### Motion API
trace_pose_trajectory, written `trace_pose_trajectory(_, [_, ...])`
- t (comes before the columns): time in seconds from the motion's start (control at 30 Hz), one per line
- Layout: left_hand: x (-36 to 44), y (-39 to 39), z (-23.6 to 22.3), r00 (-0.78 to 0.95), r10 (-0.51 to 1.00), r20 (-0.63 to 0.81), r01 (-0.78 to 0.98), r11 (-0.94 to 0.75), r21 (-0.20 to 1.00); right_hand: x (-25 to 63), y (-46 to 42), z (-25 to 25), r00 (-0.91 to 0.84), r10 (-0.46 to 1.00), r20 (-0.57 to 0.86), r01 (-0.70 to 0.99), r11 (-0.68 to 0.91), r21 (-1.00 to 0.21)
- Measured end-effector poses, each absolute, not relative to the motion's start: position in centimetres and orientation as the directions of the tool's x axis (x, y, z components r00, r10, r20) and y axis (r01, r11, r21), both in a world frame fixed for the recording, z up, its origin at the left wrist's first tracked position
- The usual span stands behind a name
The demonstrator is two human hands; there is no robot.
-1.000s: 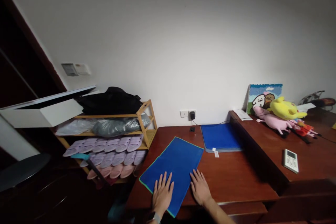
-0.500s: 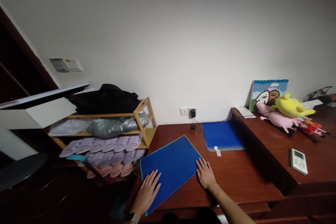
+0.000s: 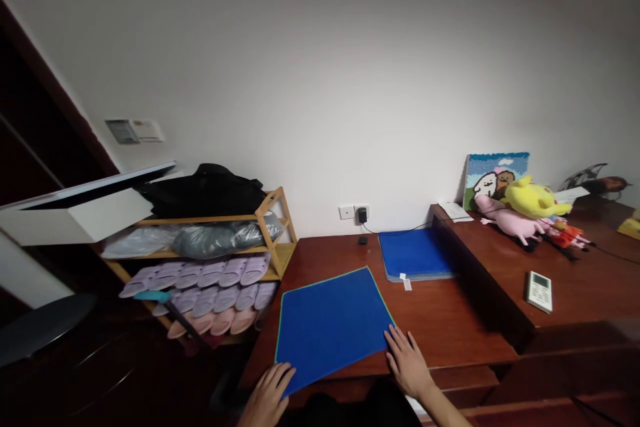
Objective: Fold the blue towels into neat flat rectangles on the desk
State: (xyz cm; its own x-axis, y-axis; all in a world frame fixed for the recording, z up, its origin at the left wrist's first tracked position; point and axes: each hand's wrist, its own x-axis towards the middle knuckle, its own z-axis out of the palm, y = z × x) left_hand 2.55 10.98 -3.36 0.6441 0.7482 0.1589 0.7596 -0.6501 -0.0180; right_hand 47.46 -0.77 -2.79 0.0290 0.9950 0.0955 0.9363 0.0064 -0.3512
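Observation:
A blue cloth [image 3: 333, 323] with a green edge lies flat on the dark red wooden desk [image 3: 440, 323]. My left hand [image 3: 267, 395] rests at the cloth's near left corner, fingers stretched out onto it. My right hand [image 3: 409, 361] lies flat at the near right corner, its fingers spread and touching the cloth's edge. Neither hand holds anything. A stack of folded blue cloths [image 3: 413, 253] with a small white tag sits further back on the desk.
A wooden rack [image 3: 273, 240] with rows of purple and pink slippers stands left of the desk. On the raised desk to the right are plush toys [image 3: 530, 210], a picture [image 3: 493, 173] and a white remote [image 3: 539, 290]. A charger is plugged into the wall socket [image 3: 355, 213].
The cloth has turned and now lies squarer to the desk's front edge. Both hands have slid apart and back to its near corners.

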Motion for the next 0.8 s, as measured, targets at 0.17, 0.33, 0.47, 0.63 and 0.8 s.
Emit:
trace_pose_trajectory(0.17, [2.0, 11.8, -2.5, 0.671, 0.721, 0.174, 0.736, -0.677, -0.033, 48.8, -4.0, -2.3, -0.035, 0.997, 0.063, 0.929, 0.056, -0.365])
trace_pose_trajectory(0.33, [1.9, 11.8, 0.0, 0.665, 0.719, 0.201, 0.735, -0.678, -0.007, 49.5, -6.0, -2.0, -0.078, 0.997, -0.005, 0.911, 0.070, -0.407])
trace_pose_trajectory(0.47, [1.1, 11.5, -0.8, 0.648, 0.740, 0.180, 0.754, -0.657, -0.010, 49.5, -6.1, -1.7, -0.054, 0.998, 0.030, 0.909, 0.061, -0.411])
trace_pose_trajectory(0.63, [-0.4, 11.6, -3.2, 0.663, 0.679, 0.316, 0.728, -0.683, -0.057, 50.4, -3.7, -0.6, -0.032, 0.992, 0.126, 0.895, 0.084, -0.438])
trace_pose_trajectory(0.8, [-0.4, 11.2, -2.8, 0.703, 0.521, 0.484, 0.648, -0.749, -0.136, 53.9, 2.9, 0.8, 0.118, 0.988, 0.094, 0.912, -0.071, -0.404])
